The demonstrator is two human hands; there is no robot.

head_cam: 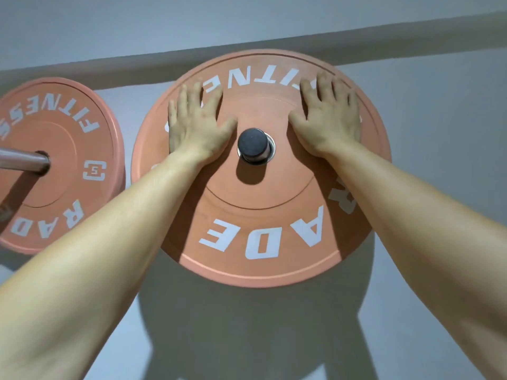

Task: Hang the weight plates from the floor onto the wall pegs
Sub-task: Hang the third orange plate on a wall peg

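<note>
A large orange weight plate (pixel 260 229) with white lettering hangs on a wall peg (pixel 252 145) whose black end cap sticks out through the plate's centre hole. My left hand (pixel 196 124) lies flat on the plate's face just left of the peg, fingers spread. To the right of the peg, my right hand (pixel 327 119) presses flat on the same face, fingers spread too. Neither hand curls around anything. A second orange plate (pixel 71 149) hangs to the left on a bare steel peg (pixel 24 160).
The pale grey wall (pixel 439 133) fills the view, with a darker horizontal band (pixel 109 69) running behind the tops of both plates. The two plates nearly touch at their edges. No floor is in view.
</note>
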